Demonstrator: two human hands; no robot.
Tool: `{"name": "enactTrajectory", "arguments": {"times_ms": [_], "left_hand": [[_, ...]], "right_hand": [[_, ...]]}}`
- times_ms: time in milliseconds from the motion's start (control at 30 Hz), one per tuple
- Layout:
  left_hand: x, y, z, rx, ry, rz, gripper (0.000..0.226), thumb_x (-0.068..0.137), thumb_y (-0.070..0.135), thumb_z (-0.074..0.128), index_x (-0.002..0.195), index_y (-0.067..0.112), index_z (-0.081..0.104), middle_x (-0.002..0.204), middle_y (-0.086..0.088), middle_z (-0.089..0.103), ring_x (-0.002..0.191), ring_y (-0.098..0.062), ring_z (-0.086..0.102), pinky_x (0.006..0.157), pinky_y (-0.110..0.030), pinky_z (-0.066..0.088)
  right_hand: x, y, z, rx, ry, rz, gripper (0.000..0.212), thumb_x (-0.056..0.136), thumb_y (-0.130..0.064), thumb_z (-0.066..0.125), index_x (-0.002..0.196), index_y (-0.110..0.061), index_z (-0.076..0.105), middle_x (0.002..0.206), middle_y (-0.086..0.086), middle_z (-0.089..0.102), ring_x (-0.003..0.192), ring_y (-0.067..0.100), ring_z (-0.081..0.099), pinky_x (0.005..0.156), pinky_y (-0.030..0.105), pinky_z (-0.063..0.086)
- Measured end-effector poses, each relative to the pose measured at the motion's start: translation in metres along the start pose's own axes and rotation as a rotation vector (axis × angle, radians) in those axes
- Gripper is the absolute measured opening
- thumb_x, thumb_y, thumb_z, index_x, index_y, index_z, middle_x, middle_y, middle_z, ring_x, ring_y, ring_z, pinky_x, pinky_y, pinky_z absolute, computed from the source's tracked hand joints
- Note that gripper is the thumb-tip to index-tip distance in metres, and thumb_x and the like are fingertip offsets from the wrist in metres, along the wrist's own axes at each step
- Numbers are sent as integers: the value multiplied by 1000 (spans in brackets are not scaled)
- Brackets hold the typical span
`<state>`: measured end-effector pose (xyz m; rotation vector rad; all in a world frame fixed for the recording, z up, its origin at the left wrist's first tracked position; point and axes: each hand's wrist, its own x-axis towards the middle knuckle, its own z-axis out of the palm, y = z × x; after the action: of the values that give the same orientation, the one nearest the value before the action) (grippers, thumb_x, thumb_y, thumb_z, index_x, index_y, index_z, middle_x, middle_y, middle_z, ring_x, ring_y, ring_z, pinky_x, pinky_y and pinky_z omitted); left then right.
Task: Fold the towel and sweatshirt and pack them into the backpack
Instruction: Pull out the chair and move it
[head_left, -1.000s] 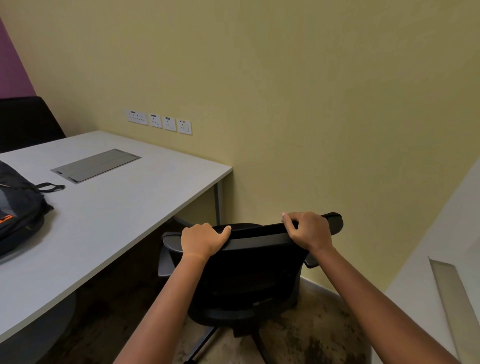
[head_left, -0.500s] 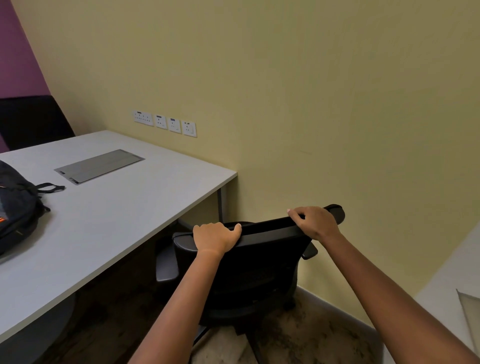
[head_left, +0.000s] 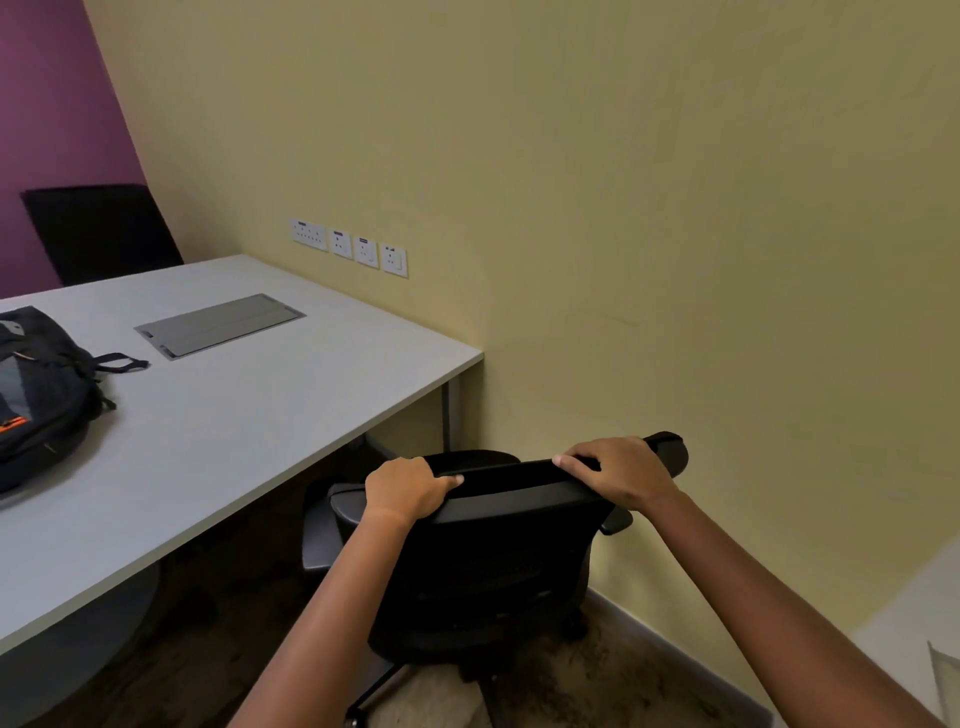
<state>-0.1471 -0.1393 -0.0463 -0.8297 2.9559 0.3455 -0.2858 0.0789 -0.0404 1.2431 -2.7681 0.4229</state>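
Observation:
A black backpack (head_left: 41, 384) with an orange tag and grey panels lies on the white desk (head_left: 249, 415) at the far left, partly cut off by the frame edge. Both my hands grip the top edge of a black office chair's backrest (head_left: 498, 525) in front of me. My left hand (head_left: 408, 488) curls over the left part of that edge and my right hand (head_left: 621, 470) over the right part. No towel or sweatshirt is in view.
A grey cable cover (head_left: 221, 325) is set into the desk. Wall sockets (head_left: 348, 247) sit on the yellow wall behind. Another black chair back (head_left: 101, 231) stands at the desk's far side. A second white desk (head_left: 914, 654) edges in at lower right.
The chair has rolled away from me toward the wall and the desk's end, with both hands still holding its backrest. My view has shifted left, showing more of the backpack.

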Motion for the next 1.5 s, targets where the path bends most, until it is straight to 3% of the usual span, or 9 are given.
{"name": "enactTrajectory", "arguments": {"times_ms": [333,633,767,867,967,1133,1300,1400,1500], "left_hand": [[-31,-18,0,14,-24,27,51,93,57,33,80,12,54,66,3,46,70,-14,50,71,-26,41],[-68,-35,5,52,-33,31,50,94,56,32,63,18,43,61,6,42,56,-6,40,56,-19,33],[-69,-42,3,36,-53,18,50,93,57,31,69,17,49,62,7,42,55,-5,40,61,-18,36],[-70,-46,1,-1,-11,3,59,90,63,29,56,17,41,55,5,38,51,-5,36,58,-16,32],[-74,-51,-1,-33,47,-22,63,88,67,29,50,17,35,50,5,36,48,-6,35,56,-17,31],[-75,-66,-3,-30,123,-65,65,86,69,29,50,16,38,50,5,38,50,-8,39,55,-19,31],[-79,-74,-1,-36,262,-46,64,81,77,16,76,24,52,68,4,61,74,-14,63,68,-24,43],[-86,-72,2,-62,365,65,111,54,89,-19,108,32,60,105,6,69,95,-10,63,86,-30,48],[-85,-68,2,-34,361,87,131,46,87,-27,136,25,46,122,6,62,110,-11,57,93,-30,43]], "right_hand": [[-34,-23,5,58,200,-56,82,72,-75,9,91,-26,72,80,-7,72,72,8,62,64,16,31],[-70,-46,13,101,498,-120,51,86,-52,33,65,-26,71,48,-11,59,41,-2,42,45,3,16],[-67,-51,15,102,527,-113,47,87,-50,36,61,-27,69,46,-13,58,39,-4,42,42,1,17],[-57,-55,18,106,524,-127,48,87,-51,35,64,-28,71,50,-12,62,42,-6,47,40,2,24],[-49,-63,21,121,518,-152,48,87,-51,36,63,-27,70,49,-12,61,43,-9,39,44,1,32],[-35,-78,24,148,504,-202,46,87,-49,38,59,-26,67,48,-14,56,41,-14,29,42,2,28],[-15,-84,28,164,433,-221,46,86,-53,32,55,-31,57,42,-17,38,38,-7,33,43,6,14],[2,-84,28,171,351,-226,51,84,-58,25,60,-31,60,48,-13,51,45,1,44,43,12,18],[21,-82,28,135,212,-214,56,84,-59,24,80,-29,71,62,-12,58,56,2,48,47,11,20]]}}
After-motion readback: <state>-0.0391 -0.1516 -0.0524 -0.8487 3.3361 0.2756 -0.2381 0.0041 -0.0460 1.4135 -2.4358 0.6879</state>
